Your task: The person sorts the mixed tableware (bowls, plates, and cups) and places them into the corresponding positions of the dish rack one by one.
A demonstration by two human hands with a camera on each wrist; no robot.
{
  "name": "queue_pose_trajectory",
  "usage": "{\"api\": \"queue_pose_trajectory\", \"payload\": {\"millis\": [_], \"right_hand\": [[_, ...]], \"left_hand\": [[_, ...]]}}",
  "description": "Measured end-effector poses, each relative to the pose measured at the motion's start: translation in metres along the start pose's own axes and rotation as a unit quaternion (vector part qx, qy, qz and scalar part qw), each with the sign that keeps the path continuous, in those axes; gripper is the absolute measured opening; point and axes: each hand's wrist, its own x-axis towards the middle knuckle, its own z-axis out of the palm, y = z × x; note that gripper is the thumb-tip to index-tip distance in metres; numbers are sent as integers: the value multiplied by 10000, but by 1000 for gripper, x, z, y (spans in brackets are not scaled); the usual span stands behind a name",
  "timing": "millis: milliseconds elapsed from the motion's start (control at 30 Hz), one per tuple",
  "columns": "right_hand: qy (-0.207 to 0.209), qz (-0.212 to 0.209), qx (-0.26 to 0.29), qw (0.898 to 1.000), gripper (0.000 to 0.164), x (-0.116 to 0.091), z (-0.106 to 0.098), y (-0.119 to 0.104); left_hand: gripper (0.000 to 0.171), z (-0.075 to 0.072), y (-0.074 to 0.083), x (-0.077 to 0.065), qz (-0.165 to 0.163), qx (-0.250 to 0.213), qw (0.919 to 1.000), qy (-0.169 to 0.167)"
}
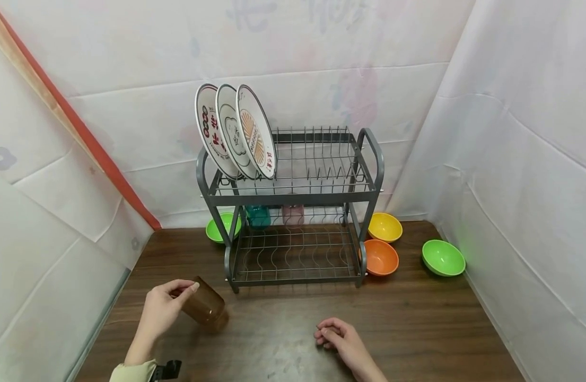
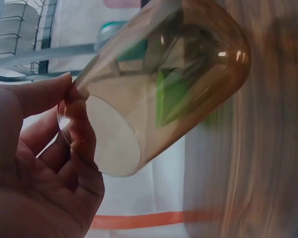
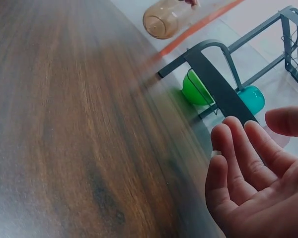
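Observation:
My left hand [image 1: 161,310] pinches the rim of a clear brown cup [image 1: 206,303] between thumb and fingers. The cup is tilted, its base pointing down and to the right; in the left wrist view the brown cup [image 2: 188,64] shows its open mouth by the fingers. My right hand [image 1: 342,342] is at the front right with loosely curled fingers, holding nothing, as the right wrist view shows of the hand [image 3: 258,173]. Behind both hands stands a grey two-tier dish rack [image 1: 293,199], with three plates [image 1: 256,132] upright at its upper left.
A teal cup [image 1: 258,217] and a pink cup [image 1: 293,215] are at the back of the lower tier. A green bowl [image 1: 221,228] lies left of the rack. Yellow [image 1: 385,227], orange [image 1: 381,258] and green bowls [image 1: 443,258] lie right. White sheets [image 1: 321,42] enclose the table.

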Motion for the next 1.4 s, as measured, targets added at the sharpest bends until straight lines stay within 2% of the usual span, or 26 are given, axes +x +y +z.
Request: {"api": "queue_pose_trajectory", "payload": {"millis": [167, 300, 500, 733, 933, 1033, 1167, 1333, 1400], "right_hand": [[46, 54, -47, 10000, 28, 0, -1, 1], [95, 68, -63, 9999, 29, -1, -2, -1], [393, -119, -127, 9991, 31, -1, -11, -1], [826, -254, -50, 9962, 33, -3, -20, -3], [926, -271, -100, 9953, 36, -4, -22, -6], [771, -328, -146, 9964, 40, -5, -20, -6], [513, -471, -214, 9973, 46, -5, -16, -6], [504, -668, -196, 9963, 54, -6, -10, -9], [590, -709, -173, 9956, 59, -6, -8, -11]], "left_hand": [[15, 11, 7, -9, -414, -691, 9961, -369], [13, 23, 13, -17, -522, -1266, 9887, -614], [12, 46, 26, -25, -639, -2133, 9707, -900], [14, 72, 43, -29, -573, -2710, 9522, -1286], [20, 101, 56, -32, -698, -3484, 9186, -1729], [22, 118, 61, -36, -892, -3851, 9022, -1726], [18, 137, 68, -40, -1193, -4417, 8737, -1651], [9, 152, 77, -45, -1332, -4851, 8421, -1947], [8, 155, 81, -46, -1321, -4958, 8327, -2081]]}}
